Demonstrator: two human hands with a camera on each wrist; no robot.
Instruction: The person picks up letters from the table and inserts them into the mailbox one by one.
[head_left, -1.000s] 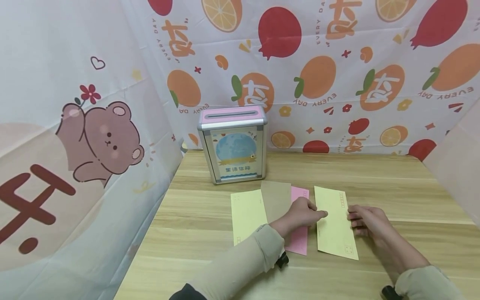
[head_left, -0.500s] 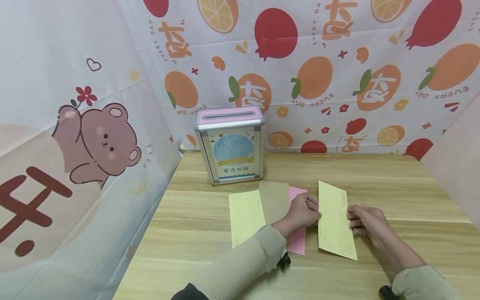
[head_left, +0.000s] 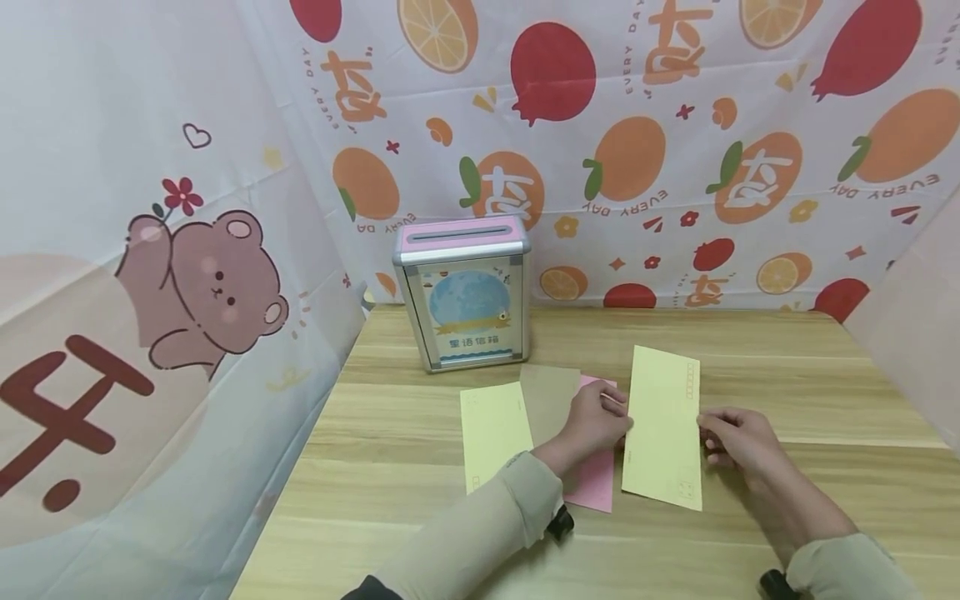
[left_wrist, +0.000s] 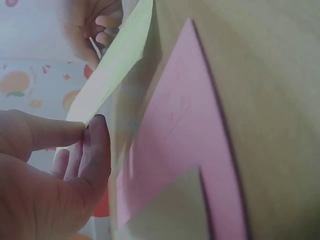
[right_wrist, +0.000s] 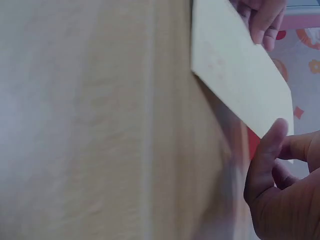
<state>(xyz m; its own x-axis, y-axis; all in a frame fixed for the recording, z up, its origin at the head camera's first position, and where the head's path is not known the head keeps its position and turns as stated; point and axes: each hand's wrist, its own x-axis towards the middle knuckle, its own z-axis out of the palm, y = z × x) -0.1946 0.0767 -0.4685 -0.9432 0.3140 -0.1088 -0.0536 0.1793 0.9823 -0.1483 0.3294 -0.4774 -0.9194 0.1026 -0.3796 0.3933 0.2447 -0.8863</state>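
A yellow envelope (head_left: 663,429) is held up off the table between both hands. My left hand (head_left: 597,419) pinches its left edge between thumb and fingers, as the left wrist view also shows on the pale envelope (left_wrist: 112,67). At the opposite edge, my right hand (head_left: 738,440) pinches it; in the right wrist view the thumb lies against the envelope (right_wrist: 240,65). Below my left hand, a pink envelope (head_left: 596,483) lies partly covered by the arm. A brown envelope (head_left: 551,400) overlaps it, and another yellow envelope (head_left: 495,433) lies at the left end of the row.
A letter box (head_left: 468,296) with a pink slotted top and silver frame stands at the back left of the wooden table (head_left: 810,367). Behind it hangs a fruit-print cloth (head_left: 675,258), and a bear-print cloth (head_left: 217,283) hangs at the left.
The yellow envelope has come up off the table and turned more upright. My left hand has shifted slightly left and now pinches its edge; the right hand has barely moved.
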